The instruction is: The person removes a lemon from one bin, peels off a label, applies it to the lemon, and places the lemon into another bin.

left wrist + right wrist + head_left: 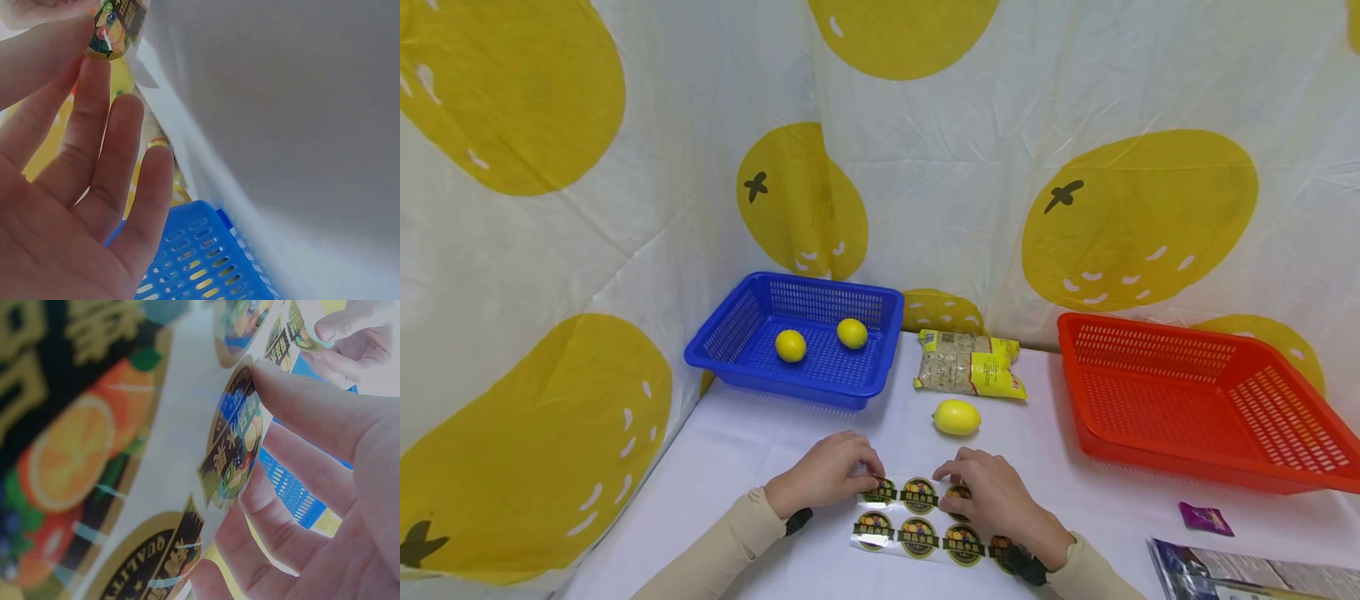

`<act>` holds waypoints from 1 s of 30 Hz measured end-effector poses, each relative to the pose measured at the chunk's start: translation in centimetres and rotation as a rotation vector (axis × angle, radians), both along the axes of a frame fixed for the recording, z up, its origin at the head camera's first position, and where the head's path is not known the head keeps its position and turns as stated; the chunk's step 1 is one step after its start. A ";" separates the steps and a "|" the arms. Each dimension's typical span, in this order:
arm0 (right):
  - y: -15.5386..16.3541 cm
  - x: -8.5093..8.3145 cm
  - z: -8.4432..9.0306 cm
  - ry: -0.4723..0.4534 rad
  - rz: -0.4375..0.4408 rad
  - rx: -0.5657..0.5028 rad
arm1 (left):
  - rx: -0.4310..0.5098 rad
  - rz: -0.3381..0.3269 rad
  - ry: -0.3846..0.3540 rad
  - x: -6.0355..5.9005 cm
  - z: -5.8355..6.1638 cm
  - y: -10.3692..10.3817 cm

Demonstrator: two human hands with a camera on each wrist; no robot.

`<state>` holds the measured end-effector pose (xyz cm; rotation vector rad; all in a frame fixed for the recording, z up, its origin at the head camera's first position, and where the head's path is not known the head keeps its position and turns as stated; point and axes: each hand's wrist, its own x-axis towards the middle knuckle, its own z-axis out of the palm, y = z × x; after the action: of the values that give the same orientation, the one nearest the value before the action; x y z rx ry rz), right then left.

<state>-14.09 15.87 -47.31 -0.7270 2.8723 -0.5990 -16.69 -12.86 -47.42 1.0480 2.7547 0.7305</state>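
A sheet of round fruit-print stickers (917, 537), black and gold on a pale backing, is held between both hands over the white table. My left hand (831, 473) pinches its upper left corner between thumb and index finger; the other fingers spread loosely in the left wrist view. On the right side, my right hand (992, 496) grips the sheet, its thumb (306, 403) on the printed face and fingers behind. Just beyond the sheet lies a yellow lemon (957, 417), touched by neither hand.
A blue basket (782, 379) with two lemons (791, 346) stands back left. A red basket (1180, 469) is at the right. Yellow-and-clear food bags (962, 371) lie between them. Front right are a small purple packet (1206, 518) and a flat printed package (1262, 571).
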 end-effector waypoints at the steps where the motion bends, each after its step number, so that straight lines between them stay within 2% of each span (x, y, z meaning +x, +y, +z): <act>1: 0.0 0.0 0.0 -0.004 -0.001 0.000 | 0.000 -0.004 -0.001 0.0 0.0 0.0; 8: 0.0 0.0 -0.1 -0.008 0.001 0.008 | 0.004 -0.023 0.000 0.2 0.4 0.0; 20: 0.1 -0.1 -0.1 0.005 0.008 0.008 | 0.001 -0.048 -0.044 0.7 1.7 0.4; 30: 0.0 -0.1 -0.1 -0.011 0.002 0.010 | 0.018 -0.049 -0.069 0.8 2.0 0.4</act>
<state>-14.15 15.91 -47.36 -0.7231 2.8621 -0.5865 -15.92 -12.48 -45.42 1.0688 2.6596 0.7704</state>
